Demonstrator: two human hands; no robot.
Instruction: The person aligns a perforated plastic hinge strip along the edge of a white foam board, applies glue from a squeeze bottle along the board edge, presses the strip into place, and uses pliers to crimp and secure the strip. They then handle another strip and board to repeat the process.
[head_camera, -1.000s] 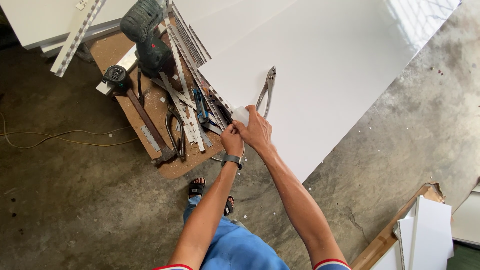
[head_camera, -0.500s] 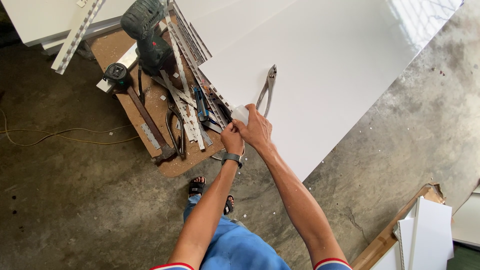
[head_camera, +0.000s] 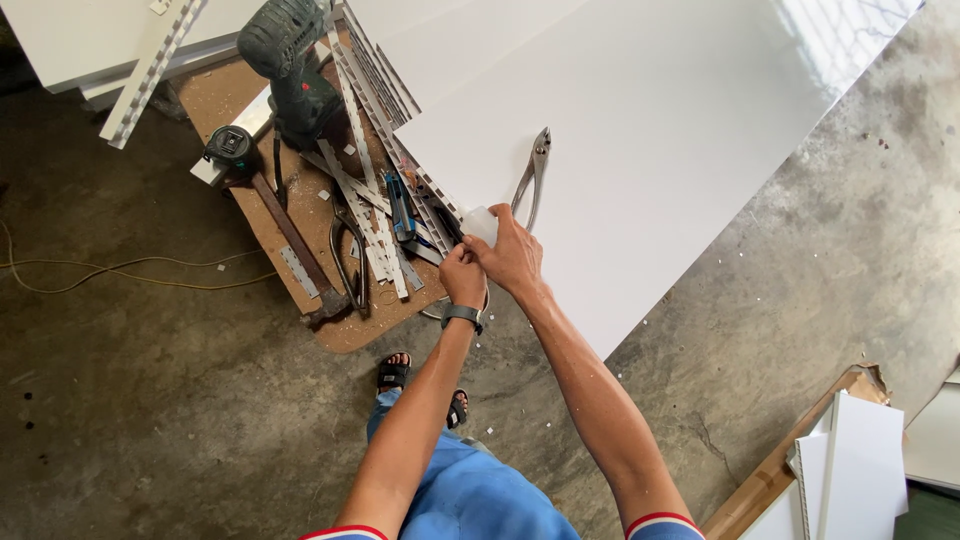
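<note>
Both my hands meet at the near left corner of a large white panel (head_camera: 650, 130). My right hand (head_camera: 515, 255) grips a small white piece (head_camera: 480, 224) at the panel's edge. My left hand (head_camera: 462, 275), with a dark watch on its wrist, is closed beside it, against the same spot; what it holds is hidden. A pair of metal pliers (head_camera: 533, 178) lies on the panel just beyond my right hand.
A brown board (head_camera: 300, 260) to the left carries a green power drill (head_camera: 290, 70), a tape measure (head_camera: 230, 150), a hammer (head_camera: 295, 245), a blue knife (head_camera: 400, 205) and several perforated metal strips (head_camera: 365, 130). A yellow cord (head_camera: 120, 268) lies on the concrete floor. White panels (head_camera: 850, 470) lean at bottom right.
My hands have stayed at the panel's corner. The small white piece now shows above my right hand's fingers. The pliers have not moved.
</note>
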